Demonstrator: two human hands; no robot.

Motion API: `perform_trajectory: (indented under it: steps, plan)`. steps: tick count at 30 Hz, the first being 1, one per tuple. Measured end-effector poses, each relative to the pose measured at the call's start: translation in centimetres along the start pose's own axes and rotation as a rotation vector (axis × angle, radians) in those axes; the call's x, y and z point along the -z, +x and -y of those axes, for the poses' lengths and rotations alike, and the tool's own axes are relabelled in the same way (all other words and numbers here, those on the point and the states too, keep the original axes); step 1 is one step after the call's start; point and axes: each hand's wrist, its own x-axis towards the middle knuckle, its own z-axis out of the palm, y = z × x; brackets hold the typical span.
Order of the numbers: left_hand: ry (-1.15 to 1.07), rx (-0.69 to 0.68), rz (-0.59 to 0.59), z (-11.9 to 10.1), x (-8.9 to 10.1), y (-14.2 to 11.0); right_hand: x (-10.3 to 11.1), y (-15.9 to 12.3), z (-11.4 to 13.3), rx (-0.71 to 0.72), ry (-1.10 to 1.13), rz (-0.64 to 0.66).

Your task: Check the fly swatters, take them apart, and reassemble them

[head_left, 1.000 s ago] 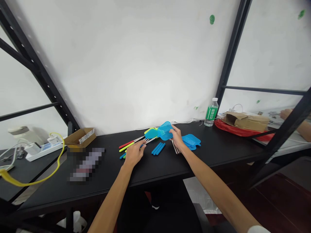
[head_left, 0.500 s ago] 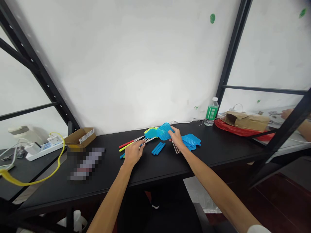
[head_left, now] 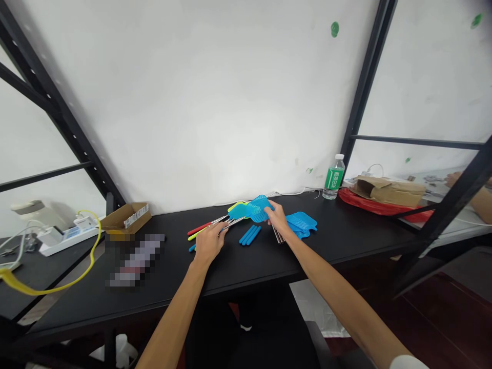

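In the head view my right hand (head_left: 277, 217) pinches the edge of a blue mesh fly swatter head (head_left: 257, 207). My left hand (head_left: 208, 242) is closed around the blue handle end of a fly swatter, from which a thin metal rod runs up toward the mesh head. Beneath and behind lie other fly swatters with a red handle (head_left: 199, 228) and a yellow-green handle (head_left: 195, 235). Several loose blue handles (head_left: 249, 234) rest between my hands. Metal rods (head_left: 277, 234) lie under my right hand, beside a pile of blue swatter heads (head_left: 302, 223).
A green-labelled water bottle (head_left: 334, 177) stands at the back right, near a cardboard box (head_left: 388, 191) on red plastic. To the left are an open cardboard tray (head_left: 128, 218), a power strip (head_left: 71, 239) and a yellow cable (head_left: 93, 256). Black metal posts (head_left: 365, 87) frame the black table (head_left: 169, 266).
My left hand has shifted very slightly left and down. My right hand keeps its pinch on the swatter head; the things on the table lie as before.
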Motion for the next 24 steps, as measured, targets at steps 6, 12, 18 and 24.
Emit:
perform_trajectory:
  steps: [6,12,18,24]
  plan:
    - [-0.032,0.023,0.043,-0.40,0.22,0.24,-0.28,-0.01,0.28,-0.023,0.022,-0.070]
    - [-0.071,0.067,0.005,-0.32,0.30,0.41,0.01,0.63,-0.23,-0.075,0.087,-0.299]
    - [-0.116,0.019,0.018,0.01,-0.21,0.29,0.41,0.75,-0.68,-0.105,0.040,-0.313]
    - [-0.182,-0.056,-0.021,0.46,-0.60,0.22,0.53,0.33,-0.57,-0.057,0.019,-0.246]
